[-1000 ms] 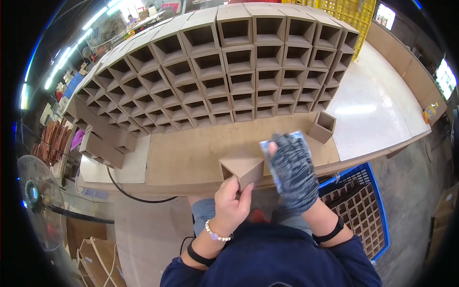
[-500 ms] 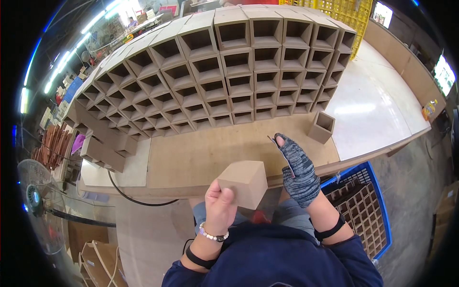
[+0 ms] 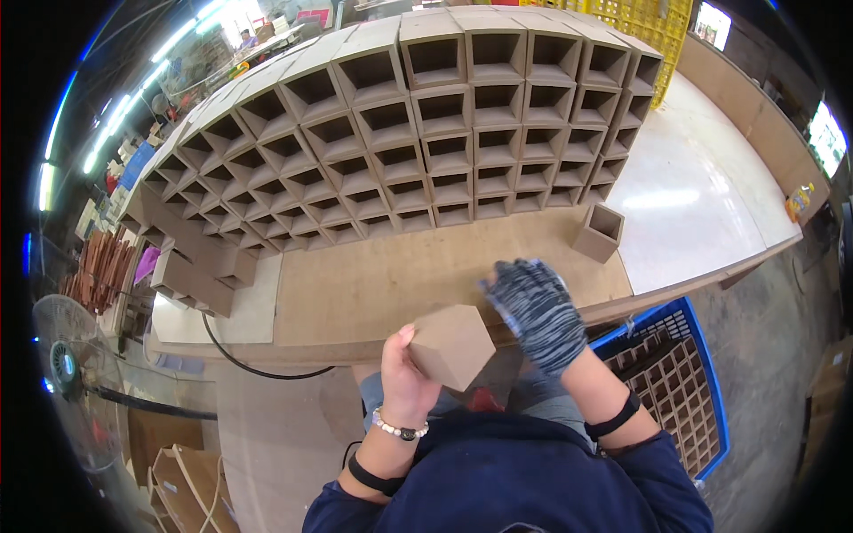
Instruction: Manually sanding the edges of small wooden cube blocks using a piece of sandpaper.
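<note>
My left hand (image 3: pixel 409 380), bare and with a beaded bracelet at the wrist, grips a brown fibreboard box (image 3: pixel 455 346) by its left side. The box is tilted above the near table edge, its closed faces toward me. Close by on its right is my right hand (image 3: pixel 540 313), in a grey-black knitted glove, back upward and fingers bent forward. A pale edge of a thin flat sheet shows under this hand; most of it is hidden. Further right on the table stands a single open-topped box (image 3: pixel 600 233).
A wall of stacked open boxes (image 3: pixel 395 160) spans the back of the table (image 3: pixel 373 275). More boxes (image 3: pixel 191 282) lie at the left. Below right is a blue crate (image 3: pixel 711 400) of boxes. A fan (image 3: pixel 67 369) and black hose (image 3: pixel 258 369) are at left, a bottle (image 3: pixel 800 200) far right.
My right hand has turned palm down and moved slightly left, over toward the box. The box in my left hand has tilted a little, and the left thumb has shifted to its edge.
</note>
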Demonstrator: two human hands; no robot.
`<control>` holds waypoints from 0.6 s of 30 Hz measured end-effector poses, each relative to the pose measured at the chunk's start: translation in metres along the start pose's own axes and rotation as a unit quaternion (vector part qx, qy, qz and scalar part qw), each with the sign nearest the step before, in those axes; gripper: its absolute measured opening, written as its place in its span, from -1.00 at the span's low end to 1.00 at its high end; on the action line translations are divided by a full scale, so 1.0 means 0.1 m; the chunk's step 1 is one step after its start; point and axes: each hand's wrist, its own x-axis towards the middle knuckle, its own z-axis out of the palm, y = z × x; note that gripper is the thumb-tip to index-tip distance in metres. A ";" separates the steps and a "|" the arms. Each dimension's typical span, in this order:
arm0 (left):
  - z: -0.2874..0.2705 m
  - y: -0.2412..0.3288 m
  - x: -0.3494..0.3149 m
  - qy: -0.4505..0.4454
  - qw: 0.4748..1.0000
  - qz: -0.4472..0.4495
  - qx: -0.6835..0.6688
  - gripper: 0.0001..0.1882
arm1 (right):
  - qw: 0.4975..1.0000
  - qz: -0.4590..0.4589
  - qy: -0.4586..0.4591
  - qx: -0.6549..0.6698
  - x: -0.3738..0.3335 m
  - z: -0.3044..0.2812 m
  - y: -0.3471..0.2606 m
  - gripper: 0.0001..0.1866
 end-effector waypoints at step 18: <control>-0.05 0.04 -0.01 -0.051 0.998 -0.008 0.039 -0.62 | 0.980 -0.079 0.080 0.164 0.01 -0.37 -0.22 -0.61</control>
